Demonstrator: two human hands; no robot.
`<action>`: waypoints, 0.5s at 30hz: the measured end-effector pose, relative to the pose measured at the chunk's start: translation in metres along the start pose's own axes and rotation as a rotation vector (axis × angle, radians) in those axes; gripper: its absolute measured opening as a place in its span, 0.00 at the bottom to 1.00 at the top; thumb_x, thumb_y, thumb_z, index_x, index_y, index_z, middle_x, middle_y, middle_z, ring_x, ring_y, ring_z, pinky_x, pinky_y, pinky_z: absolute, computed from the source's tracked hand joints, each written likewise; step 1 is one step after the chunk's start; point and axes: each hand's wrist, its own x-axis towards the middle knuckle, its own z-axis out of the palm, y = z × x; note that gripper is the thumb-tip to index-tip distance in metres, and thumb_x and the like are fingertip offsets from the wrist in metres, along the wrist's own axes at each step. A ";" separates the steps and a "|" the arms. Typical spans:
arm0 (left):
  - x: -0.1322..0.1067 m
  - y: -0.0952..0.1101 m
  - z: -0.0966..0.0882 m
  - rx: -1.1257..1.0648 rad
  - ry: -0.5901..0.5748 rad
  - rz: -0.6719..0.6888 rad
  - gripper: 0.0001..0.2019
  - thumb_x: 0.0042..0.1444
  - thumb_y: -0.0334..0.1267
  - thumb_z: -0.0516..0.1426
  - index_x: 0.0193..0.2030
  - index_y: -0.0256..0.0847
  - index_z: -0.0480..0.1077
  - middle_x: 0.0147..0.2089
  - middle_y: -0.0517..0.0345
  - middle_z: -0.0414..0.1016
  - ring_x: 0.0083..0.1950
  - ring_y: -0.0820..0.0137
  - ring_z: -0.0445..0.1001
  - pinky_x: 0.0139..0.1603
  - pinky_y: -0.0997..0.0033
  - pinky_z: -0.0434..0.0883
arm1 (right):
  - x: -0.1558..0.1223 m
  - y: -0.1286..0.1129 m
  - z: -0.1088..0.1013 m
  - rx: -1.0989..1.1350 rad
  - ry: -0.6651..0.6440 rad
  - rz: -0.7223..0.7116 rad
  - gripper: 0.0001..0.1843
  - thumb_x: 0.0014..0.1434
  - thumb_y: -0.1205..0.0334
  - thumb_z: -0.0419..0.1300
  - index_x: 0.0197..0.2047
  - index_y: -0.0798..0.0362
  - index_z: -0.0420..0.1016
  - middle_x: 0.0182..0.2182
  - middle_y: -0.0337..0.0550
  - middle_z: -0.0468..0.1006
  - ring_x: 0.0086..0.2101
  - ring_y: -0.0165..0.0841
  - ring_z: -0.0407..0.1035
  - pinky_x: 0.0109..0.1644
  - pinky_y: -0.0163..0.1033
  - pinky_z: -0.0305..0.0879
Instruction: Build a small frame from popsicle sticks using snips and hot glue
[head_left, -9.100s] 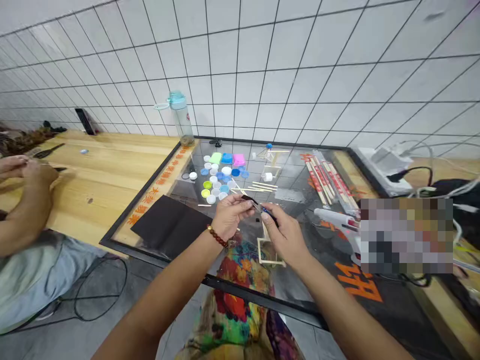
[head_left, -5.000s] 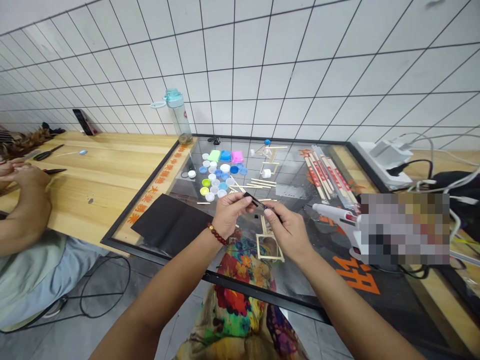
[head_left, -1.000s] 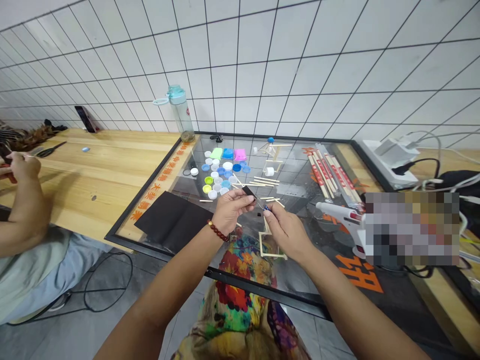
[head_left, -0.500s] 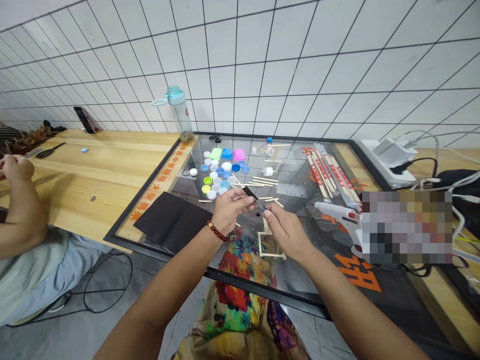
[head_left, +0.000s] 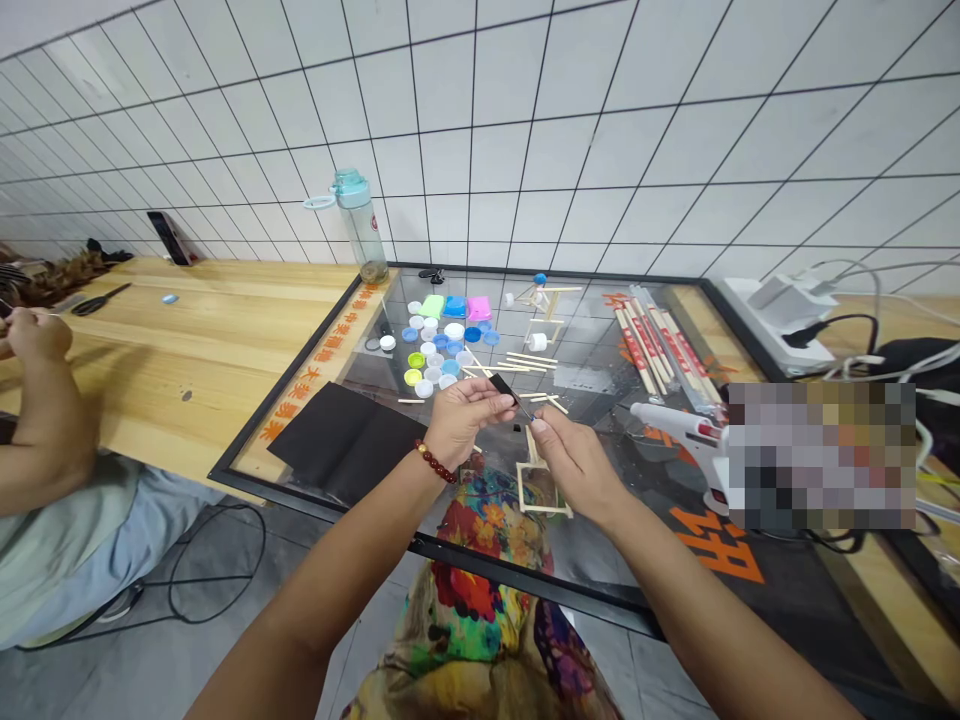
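Note:
Pinched in my left hand [head_left: 466, 412] is a small strip of black paper [head_left: 501, 384]. My right hand [head_left: 576, 455] is closed on a thin metal tool [head_left: 526, 411], its slim tip reaching the lower end of the strip; the fingers cover most of it, so its exact kind is unclear. Just under the hands lies a tiny black scrap [head_left: 517, 428]. A square frame of wooden sticks [head_left: 520, 490] sits on the glass top beside my right hand, which partly hides it. To the left is a large black paper sheet [head_left: 341, 440].
Small lidded pots [head_left: 454, 331], coloured packets [head_left: 478, 308] and loose sticks [head_left: 529, 362] lie beyond my hands. A stick structure [head_left: 551, 305] stands farther back. A glue gun [head_left: 679, 420], bagged sticks [head_left: 660, 345] and a power strip [head_left: 780, 325] are rightward. A bottle [head_left: 364, 230] stands at the back; a co-worker's hand [head_left: 37, 335] is far left.
The black strip and the metal tool have shifted slightly in my hands, and the tool's blue spot no longer shows. Both hands stay almost in place.

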 end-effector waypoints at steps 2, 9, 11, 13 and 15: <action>0.000 0.000 0.000 0.009 -0.010 0.006 0.19 0.31 0.35 0.72 0.29 0.32 0.72 0.26 0.58 0.76 0.28 0.75 0.75 0.35 0.74 0.74 | 0.000 0.000 0.000 0.003 0.002 -0.008 0.19 0.67 0.49 0.39 0.27 0.48 0.52 0.20 0.35 0.61 0.23 0.33 0.58 0.30 0.38 0.49; 0.000 -0.003 0.001 0.035 0.002 0.036 0.20 0.28 0.37 0.73 0.28 0.33 0.72 0.25 0.59 0.76 0.26 0.74 0.75 0.33 0.73 0.74 | 0.000 -0.001 0.000 -0.053 0.011 -0.016 0.16 0.67 0.50 0.40 0.29 0.48 0.52 0.20 0.35 0.60 0.23 0.33 0.59 0.30 0.38 0.50; 0.000 -0.004 0.002 0.057 0.002 0.047 0.20 0.27 0.37 0.73 0.27 0.34 0.72 0.23 0.61 0.75 0.25 0.75 0.74 0.32 0.73 0.74 | 0.000 -0.001 0.000 -0.056 0.019 -0.016 0.16 0.67 0.51 0.40 0.29 0.48 0.53 0.20 0.35 0.61 0.23 0.33 0.59 0.30 0.38 0.50; -0.002 -0.004 0.004 0.077 -0.005 0.050 0.20 0.26 0.38 0.73 0.26 0.34 0.72 0.22 0.61 0.74 0.23 0.75 0.73 0.30 0.74 0.73 | 0.000 -0.001 0.000 -0.060 0.026 -0.018 0.16 0.67 0.51 0.40 0.30 0.48 0.54 0.20 0.35 0.62 0.23 0.34 0.60 0.30 0.38 0.51; -0.002 -0.005 0.005 0.086 -0.016 0.049 0.19 0.26 0.38 0.73 0.25 0.34 0.72 0.22 0.61 0.74 0.23 0.76 0.73 0.30 0.74 0.73 | 0.000 -0.001 0.001 -0.067 0.026 -0.021 0.15 0.67 0.51 0.40 0.30 0.48 0.54 0.20 0.35 0.62 0.23 0.34 0.60 0.30 0.38 0.51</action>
